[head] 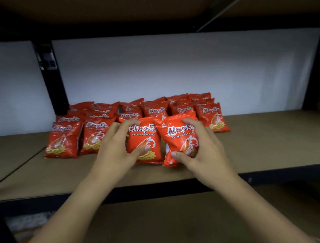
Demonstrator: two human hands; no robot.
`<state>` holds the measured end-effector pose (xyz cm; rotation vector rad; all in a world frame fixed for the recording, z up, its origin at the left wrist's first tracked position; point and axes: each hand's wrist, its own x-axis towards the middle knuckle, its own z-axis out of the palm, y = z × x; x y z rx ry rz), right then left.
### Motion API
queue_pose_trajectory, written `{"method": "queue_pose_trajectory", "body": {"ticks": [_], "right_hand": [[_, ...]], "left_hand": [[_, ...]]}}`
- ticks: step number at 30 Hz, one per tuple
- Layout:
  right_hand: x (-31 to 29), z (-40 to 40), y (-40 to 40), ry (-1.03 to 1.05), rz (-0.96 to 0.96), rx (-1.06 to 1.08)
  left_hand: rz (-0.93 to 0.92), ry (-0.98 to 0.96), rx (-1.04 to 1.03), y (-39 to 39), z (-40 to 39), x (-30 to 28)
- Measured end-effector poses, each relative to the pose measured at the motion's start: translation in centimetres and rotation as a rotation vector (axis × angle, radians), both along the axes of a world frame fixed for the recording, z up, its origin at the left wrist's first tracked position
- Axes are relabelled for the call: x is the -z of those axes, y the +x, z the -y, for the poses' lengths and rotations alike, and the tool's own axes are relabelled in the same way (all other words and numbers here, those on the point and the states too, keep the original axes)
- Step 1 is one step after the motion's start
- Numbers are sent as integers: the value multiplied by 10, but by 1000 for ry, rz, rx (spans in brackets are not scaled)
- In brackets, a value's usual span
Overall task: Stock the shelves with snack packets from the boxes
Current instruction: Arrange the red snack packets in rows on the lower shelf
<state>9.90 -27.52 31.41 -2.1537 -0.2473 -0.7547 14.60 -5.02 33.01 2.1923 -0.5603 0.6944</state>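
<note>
Snack packets in red, printed "PRAWN CRACKERS", sit on a brown shelf board (253,152), and two of them are in hand at the front of the group. Nearest the viewer, both forearms reach in from 6 o'clock over the shelf's dark front edge (160,190). The left hand (113,153) grips the left front packet (144,141), fingers curled over its top left corner and thumb pressed on its face. The right hand (205,148) grips the right front packet (179,137), fingers over its top right corner and thumb pinching the lower part, so the packet tilts and its bottom edge crumples. These two packets touch, the right one overlapping the left one's edge.

Behind them, from 10 o'clock round to 1 o'clock, the stocked rows of packets (65,140) stand leaning back in several ranks, each overlapping the one behind. Farther back rises a white back panel (189,65), with a black upright post (53,78) at 10 o'clock. Overhead at 12 o'clock is the dim underside of an upper shelf (127,5).
</note>
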Motion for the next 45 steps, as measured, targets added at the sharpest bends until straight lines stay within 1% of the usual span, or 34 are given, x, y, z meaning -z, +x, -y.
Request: {"method": "queue_pose_trajectory", "body": {"ticks": [3,9,13,16,19,22,25,29,34,39,42,45], "right_hand": [[-2,-18,35,-1,-19,48],[4,-39,101,-88,-123,171],[7,-48,131,-162,-129,229],[10,-50,145,-200,-134,212],[15,-48,153,-261,-148,212],[20,-47,155,-350,-170,252],[21,-48,152,-391,-198,289],[20,-47,149,-386,-218,280],[17,-46,144,-358,-229,252],[14,-39,130,-300,-225,223],[15,-27,116,-267,-227,194],[17,-8,97,-216,-229,160]], "left_hand": [[-36,5,-52,30,-11,1],[-120,11,-153,73,-14,6],[-73,78,-165,93,-5,12],[6,124,-220,106,-2,19],[0,86,-232,115,-1,23],[38,225,-251,120,-3,27],[14,245,-258,122,-5,26],[38,269,-275,123,-5,29],[62,361,-360,123,-4,33],[83,308,-385,112,2,31],[162,272,-402,98,9,25],[221,214,-268,78,25,23]]}}
